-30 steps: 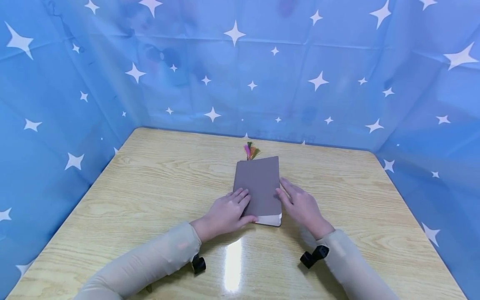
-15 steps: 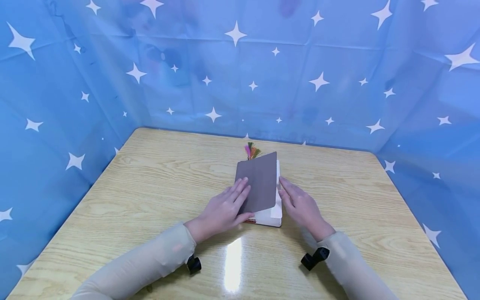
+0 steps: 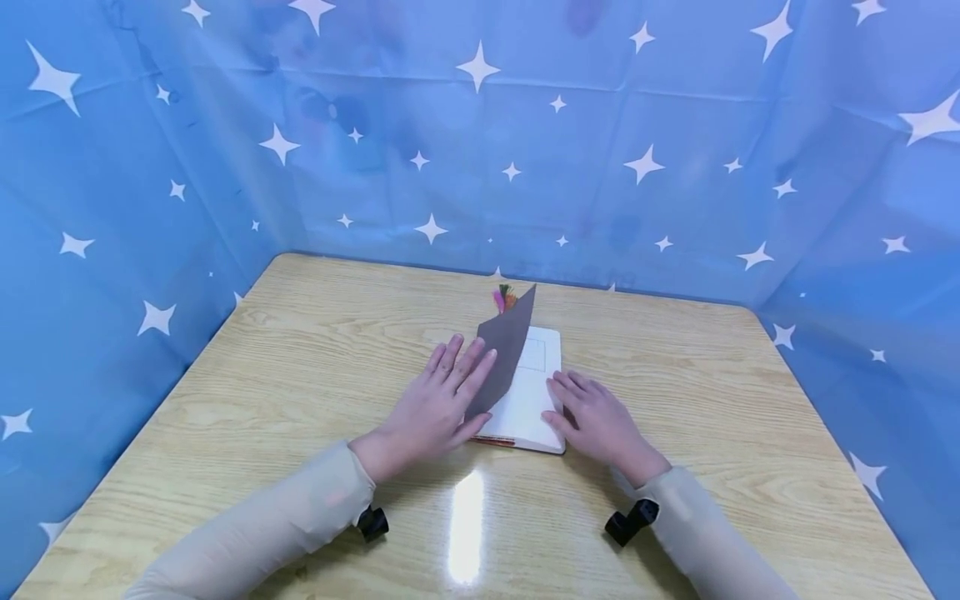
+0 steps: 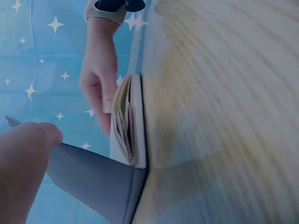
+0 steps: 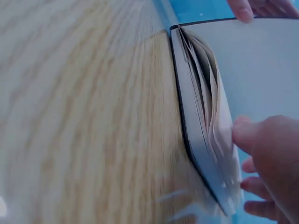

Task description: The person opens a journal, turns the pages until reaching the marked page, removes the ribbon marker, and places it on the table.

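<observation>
A notebook (image 3: 527, 415) with a dark grey-brown cover lies on the wooden table, its front cover (image 3: 504, 354) standing tilted up on the left side. Beneath the cover a white page shows, with a faint printed box near its top. My left hand (image 3: 431, 404) has straight, spread fingers against the outside of the raised cover, its thumb at the cover's lower edge. Along the page's right edge rests my right hand (image 3: 600, 421), with its thumb (image 5: 264, 133) and fingertips touching the page. Loose papers bulge between the leaves in both wrist views.
A colourful tassel (image 3: 503, 297) sticks out past the notebook's top edge. Blue cloth with white stars (image 3: 420, 117) hangs around the back and sides of the table (image 3: 337, 350). Both wrists carry small black cameras, one being the right camera (image 3: 630, 523).
The front cover has swung up and leftward from lying nearly flat, baring the white page. My left hand has moved left with it; my right hand has come onto the page's edge.
</observation>
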A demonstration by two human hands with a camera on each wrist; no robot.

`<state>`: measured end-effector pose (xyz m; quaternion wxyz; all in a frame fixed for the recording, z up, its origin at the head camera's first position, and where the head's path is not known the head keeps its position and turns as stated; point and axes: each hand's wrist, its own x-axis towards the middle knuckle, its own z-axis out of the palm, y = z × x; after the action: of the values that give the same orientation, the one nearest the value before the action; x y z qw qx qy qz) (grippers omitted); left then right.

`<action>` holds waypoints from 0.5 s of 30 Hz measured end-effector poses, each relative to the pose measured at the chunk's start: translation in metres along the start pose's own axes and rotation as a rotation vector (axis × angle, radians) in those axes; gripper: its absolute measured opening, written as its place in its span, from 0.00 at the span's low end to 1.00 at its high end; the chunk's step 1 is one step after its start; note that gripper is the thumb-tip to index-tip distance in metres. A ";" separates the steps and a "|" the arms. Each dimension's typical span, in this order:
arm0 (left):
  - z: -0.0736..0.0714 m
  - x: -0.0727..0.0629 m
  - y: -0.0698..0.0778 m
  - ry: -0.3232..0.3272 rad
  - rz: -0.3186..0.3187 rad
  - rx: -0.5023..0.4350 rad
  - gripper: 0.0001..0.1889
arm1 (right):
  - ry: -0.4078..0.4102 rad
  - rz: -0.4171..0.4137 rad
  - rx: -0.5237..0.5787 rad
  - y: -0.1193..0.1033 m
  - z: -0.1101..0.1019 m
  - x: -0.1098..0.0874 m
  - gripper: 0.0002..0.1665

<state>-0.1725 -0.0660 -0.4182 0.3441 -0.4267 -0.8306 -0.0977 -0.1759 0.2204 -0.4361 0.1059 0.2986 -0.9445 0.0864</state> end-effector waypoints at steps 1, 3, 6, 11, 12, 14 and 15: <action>-0.002 0.000 -0.001 -0.011 -0.001 0.012 0.43 | -0.019 -0.002 -0.004 0.000 0.000 0.000 0.33; -0.006 -0.001 -0.003 -0.033 -0.004 0.030 0.44 | -0.060 0.008 -0.006 0.001 0.002 -0.001 0.33; -0.013 -0.001 -0.005 -0.053 -0.016 0.051 0.47 | -0.107 0.024 -0.007 0.001 0.003 -0.003 0.33; -0.021 -0.004 -0.007 -0.020 -0.035 0.101 0.49 | -0.125 0.036 0.019 -0.001 0.001 -0.003 0.34; -0.023 -0.005 -0.007 -0.012 -0.042 0.117 0.49 | -0.124 0.034 0.019 -0.001 0.000 -0.003 0.34; -0.027 -0.007 -0.007 -0.008 -0.054 0.160 0.48 | -0.127 0.033 0.015 -0.001 -0.001 -0.003 0.34; -0.029 -0.008 -0.007 -0.019 -0.067 0.182 0.47 | -0.128 0.032 0.015 -0.001 -0.001 -0.003 0.34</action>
<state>-0.1608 -0.0887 -0.4011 0.3703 -0.3668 -0.8530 -0.0292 -0.1730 0.2212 -0.4356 0.0417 0.2891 -0.9534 0.0761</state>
